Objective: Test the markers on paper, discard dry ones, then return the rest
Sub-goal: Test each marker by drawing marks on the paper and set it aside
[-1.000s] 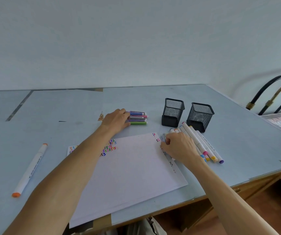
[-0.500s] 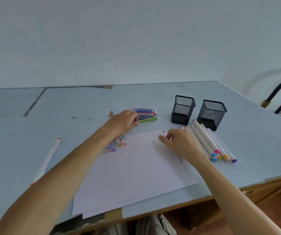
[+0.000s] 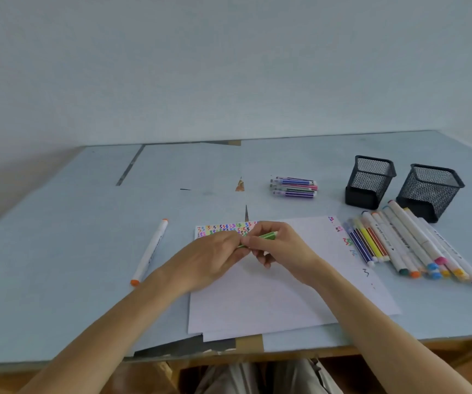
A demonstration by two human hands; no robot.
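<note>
Both my hands meet over the white paper (image 3: pixel 271 297) and hold a thin green marker (image 3: pixel 266 236). My left hand (image 3: pixel 209 260) pinches its near end, and my right hand (image 3: pixel 280 248) grips its body. Coloured zigzag test marks run along the paper's top left edge and right edge. A small pile of thin markers (image 3: pixel 294 187) lies beyond the paper. A row of thin and thick markers (image 3: pixel 408 245) lies to the right of the paper. A single thick white marker with orange ends (image 3: pixel 151 251) lies apart on the left.
Two black mesh pen holders (image 3: pixel 370 182) (image 3: pixel 429 191) stand at the back right, behind the row of markers. The blue table (image 3: pixel 58 237) ends at a wooden front edge close to me. A pale wall rises behind the table.
My left hand left the far pile with the green marker and came back over the paper. My right hand moved left from the row of markers and took hold of it.
</note>
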